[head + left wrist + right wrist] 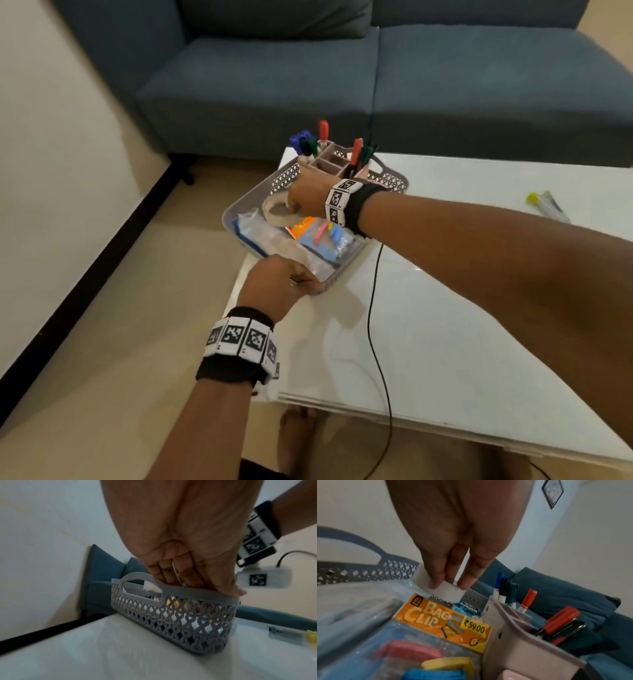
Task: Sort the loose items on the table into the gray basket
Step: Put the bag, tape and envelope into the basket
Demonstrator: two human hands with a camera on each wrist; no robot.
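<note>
The gray basket (250, 193) sits at the table's far left corner. My left hand (308, 282) grips its near rim, fingers curled over the edge (197, 584) beside the handle slot of the basket (171, 616). My right hand (294, 205) reaches into the basket and pinches a white tape roll (274, 214) between thumb and fingers. The right wrist view shows that hand (448, 586) on the tape roll (445, 592), just above an orange "Bag Clip" pack (440, 620). A pinkish pen organizer (513, 635) with markers (559, 620) stands in the basket.
A clear plastic bag (274, 240) lies in the basket's near half. Loose on the table (479, 308) at the right are a yellow-capped item and a clear packet (548, 205). A black cable (373, 308) runs across the tabletop. A blue sofa (308, 68) stands behind.
</note>
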